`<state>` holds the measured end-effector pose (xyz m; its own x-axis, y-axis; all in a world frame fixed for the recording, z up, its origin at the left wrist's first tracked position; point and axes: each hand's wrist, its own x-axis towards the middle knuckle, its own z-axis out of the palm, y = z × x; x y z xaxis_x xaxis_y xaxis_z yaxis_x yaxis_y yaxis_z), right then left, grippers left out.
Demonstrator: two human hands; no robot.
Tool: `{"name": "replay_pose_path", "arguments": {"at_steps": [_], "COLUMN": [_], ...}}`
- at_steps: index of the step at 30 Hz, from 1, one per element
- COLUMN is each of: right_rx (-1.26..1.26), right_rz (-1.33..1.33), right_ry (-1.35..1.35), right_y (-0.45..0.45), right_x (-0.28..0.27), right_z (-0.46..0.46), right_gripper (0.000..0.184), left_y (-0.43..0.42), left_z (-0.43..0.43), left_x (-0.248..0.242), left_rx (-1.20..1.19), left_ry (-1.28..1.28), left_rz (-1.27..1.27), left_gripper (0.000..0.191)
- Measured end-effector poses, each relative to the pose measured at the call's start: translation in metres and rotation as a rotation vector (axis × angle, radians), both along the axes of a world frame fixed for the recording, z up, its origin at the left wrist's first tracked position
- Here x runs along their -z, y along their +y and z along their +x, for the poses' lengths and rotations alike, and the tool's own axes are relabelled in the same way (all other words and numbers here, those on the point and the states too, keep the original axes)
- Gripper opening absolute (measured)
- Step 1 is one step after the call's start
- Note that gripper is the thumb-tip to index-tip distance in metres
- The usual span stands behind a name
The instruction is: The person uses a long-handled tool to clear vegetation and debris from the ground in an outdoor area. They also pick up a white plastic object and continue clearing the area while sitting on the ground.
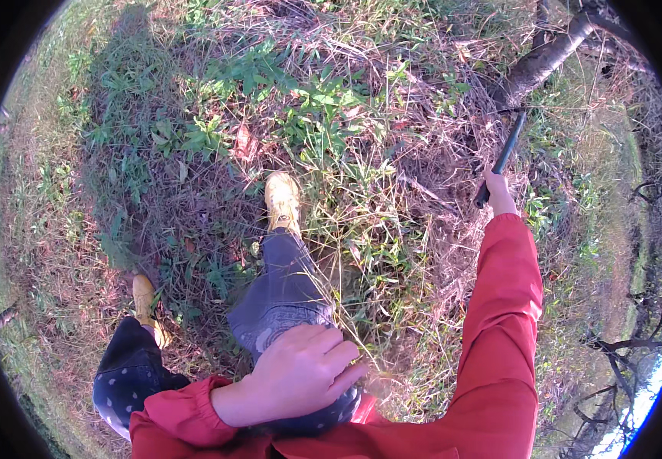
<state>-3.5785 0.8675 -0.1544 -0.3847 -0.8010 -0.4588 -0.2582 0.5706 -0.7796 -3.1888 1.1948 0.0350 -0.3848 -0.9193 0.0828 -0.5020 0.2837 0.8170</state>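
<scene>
My right hand [497, 186] is stretched out to the right, its fingers wrapped around the lower part of a hand tool's long dark handle [509, 143]. The tool's far end reaches the foot of a tree trunk [549, 60], where a thin dark line crosses it; the shape of its head is unclear. Close to my body, my left hand [302, 373] hangs over my thigh with its back towards me and its fingers loosely curled. Its palm is hidden, so whether anything lies inside cannot be seen.
Dry grass and green weeds [325, 103] cover the ground. My yellow shoes, one forward [282, 198] and one back at the left [143, 295], stand among them. Bare dark branches [635, 344] reach in at the right edge. A shadow [130, 115] falls across the upper left.
</scene>
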Motion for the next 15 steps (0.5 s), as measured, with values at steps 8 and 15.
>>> {"name": "replay_pose_path", "arguments": {"at_steps": [8, 15], "right_rx": [-0.062, -0.049], "right_rz": [0.032, 0.013], "right_ry": [0.407, 0.061], "right_y": [0.100, 0.171], "right_x": [0.024, -0.012], "right_z": [0.002, 0.026], "right_gripper": [0.014, 0.022], "left_y": [0.004, 0.016], "left_z": [-0.006, -0.002], "left_x": [-0.001, 0.000], "left_rx": [-0.035, -0.089], "left_ry": [-0.059, -0.131], "left_rz": [-0.049, -0.079], "left_gripper": [0.021, 0.022]}}
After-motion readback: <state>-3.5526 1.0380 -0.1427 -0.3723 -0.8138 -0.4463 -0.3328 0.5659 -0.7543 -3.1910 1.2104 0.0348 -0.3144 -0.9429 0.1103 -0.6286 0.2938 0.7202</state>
